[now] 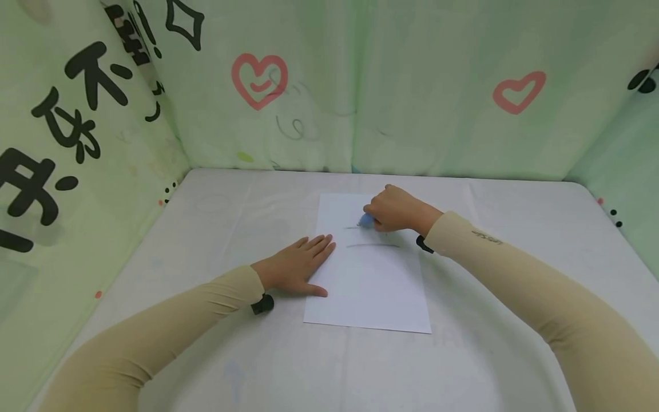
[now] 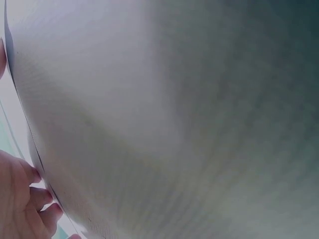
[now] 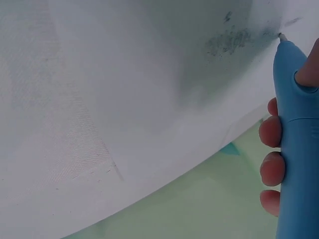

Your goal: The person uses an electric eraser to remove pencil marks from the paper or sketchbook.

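Note:
A white sheet of paper [image 1: 368, 292] lies on the table, with a long thin pencil line [image 1: 373, 245] across it and a shorter one [image 1: 351, 228] above. My right hand [image 1: 399, 209] grips a thick blue electric eraser [image 3: 301, 149] over the upper part of the sheet. Its narrow tip points down at the paper, beside dark grey smudges [image 3: 229, 42] in the right wrist view. The thumb presses on the eraser's body while the other fingers wrap around it. My left hand [image 1: 296, 266] rests flat on the sheet's left edge, fingers spread.
A white cloth covers the table [image 1: 221, 229]. Pale green curtains [image 1: 422, 126] with hearts and black lettering enclose it at the back and both sides. Black straps [image 1: 262, 304] show at both wrists.

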A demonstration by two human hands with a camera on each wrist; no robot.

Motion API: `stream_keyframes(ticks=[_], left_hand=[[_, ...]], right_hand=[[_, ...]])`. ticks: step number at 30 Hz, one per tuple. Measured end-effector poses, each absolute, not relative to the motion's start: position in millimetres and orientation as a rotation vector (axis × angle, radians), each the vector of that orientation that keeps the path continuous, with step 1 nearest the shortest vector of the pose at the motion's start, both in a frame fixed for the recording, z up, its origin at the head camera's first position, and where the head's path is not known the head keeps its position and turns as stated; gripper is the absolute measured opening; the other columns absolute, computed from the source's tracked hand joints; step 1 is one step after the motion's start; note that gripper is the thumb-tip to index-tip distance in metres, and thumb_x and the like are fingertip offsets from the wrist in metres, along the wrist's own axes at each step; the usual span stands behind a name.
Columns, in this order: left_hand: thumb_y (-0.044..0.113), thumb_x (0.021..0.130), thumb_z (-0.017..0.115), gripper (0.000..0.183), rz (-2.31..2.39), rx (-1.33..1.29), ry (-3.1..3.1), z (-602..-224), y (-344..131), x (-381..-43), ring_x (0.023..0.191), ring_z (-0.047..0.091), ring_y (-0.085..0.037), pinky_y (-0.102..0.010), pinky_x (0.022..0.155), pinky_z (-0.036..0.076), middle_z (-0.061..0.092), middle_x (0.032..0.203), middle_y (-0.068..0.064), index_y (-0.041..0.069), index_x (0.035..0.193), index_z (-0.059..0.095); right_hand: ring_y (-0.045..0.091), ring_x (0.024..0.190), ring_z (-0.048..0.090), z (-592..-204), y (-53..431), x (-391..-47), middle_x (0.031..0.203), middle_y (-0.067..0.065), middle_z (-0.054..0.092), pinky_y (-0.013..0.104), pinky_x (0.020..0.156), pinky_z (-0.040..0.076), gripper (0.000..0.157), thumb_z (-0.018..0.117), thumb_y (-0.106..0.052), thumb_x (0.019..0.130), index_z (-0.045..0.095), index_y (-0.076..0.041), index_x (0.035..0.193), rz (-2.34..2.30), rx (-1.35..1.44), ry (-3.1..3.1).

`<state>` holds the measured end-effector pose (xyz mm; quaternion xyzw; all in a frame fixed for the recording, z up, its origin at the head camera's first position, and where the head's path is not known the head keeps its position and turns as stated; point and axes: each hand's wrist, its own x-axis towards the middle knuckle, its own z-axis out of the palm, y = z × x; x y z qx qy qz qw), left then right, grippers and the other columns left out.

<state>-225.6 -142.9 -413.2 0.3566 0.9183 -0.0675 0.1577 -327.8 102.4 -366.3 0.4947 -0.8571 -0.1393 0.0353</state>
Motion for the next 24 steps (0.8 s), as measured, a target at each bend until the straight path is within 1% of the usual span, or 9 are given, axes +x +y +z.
stream_keyframes(ticks=[3, 7, 15, 20, 24], left_hand=[[0.075, 0.083, 0.04, 0.102, -0.194, 1.026, 2.629, -413.6, -142.7, -225.9, 0.149, 0.005, -0.023, -0.045, 0.119, 0.014, 0.002, 0.161, -0.007, 0.01, 0.152, 0.004], [0.074, 0.083, 0.04, 0.101, -0.203, 1.033, 2.632, -414.1, -142.8, -226.4, 0.149, 0.006, -0.023, -0.045, 0.119, 0.014, 0.002, 0.161, -0.008, 0.009, 0.152, 0.004], [0.074, 0.084, 0.04, 0.101, -0.204, 1.028, 2.631, -415.1, -142.4, -227.2, 0.149, 0.005, -0.023, -0.045, 0.119, 0.014, 0.002, 0.161, -0.008, 0.009, 0.152, 0.004], [0.074, 0.083, 0.041, 0.101, -0.205, 1.015, 2.633, -414.3, -141.5, -226.5, 0.149, 0.005, -0.023, -0.045, 0.119, 0.014, 0.002, 0.161, -0.007, 0.009, 0.152, 0.004], [0.074, 0.083, 0.041, 0.101, -0.203, 1.014, 2.631, -414.9, -141.8, -226.5, 0.149, 0.005, -0.023, -0.045, 0.119, 0.013, 0.001, 0.161, -0.007, 0.009, 0.152, 0.004]], right_hand=[[0.01, 0.051, 0.034, -367.1, 101.9, -327.9, 0.054, -0.001, 0.053, 0.031, 0.055, 0.031, 0.008, 0.061, -0.014, 0.08, 0.06, -0.009, 0.074, -0.428, 1.519, -2.635], [0.01, 0.05, 0.036, -367.6, 100.3, -328.2, 0.055, 0.0, 0.055, 0.03, 0.054, 0.03, 0.008, 0.061, -0.014, 0.08, 0.061, -0.009, 0.075, -0.44, 1.51, -2.633], [0.011, 0.05, 0.036, -365.4, 98.1, -326.4, 0.056, 0.0, 0.056, 0.03, 0.055, 0.032, 0.008, 0.061, -0.014, 0.081, 0.062, -0.008, 0.076, -0.453, 1.501, -2.658], [0.011, 0.051, 0.033, -366.6, 99.0, -327.3, 0.055, -0.001, 0.052, 0.03, 0.054, 0.031, 0.007, 0.059, -0.014, 0.081, 0.061, -0.008, 0.076, -0.448, 1.508, -2.668], [0.011, 0.05, 0.034, -368.2, 98.5, -327.9, 0.055, -0.001, 0.053, 0.03, 0.054, 0.032, 0.007, 0.06, -0.013, 0.08, 0.061, -0.008, 0.076, -0.438, 1.512, -2.655]])
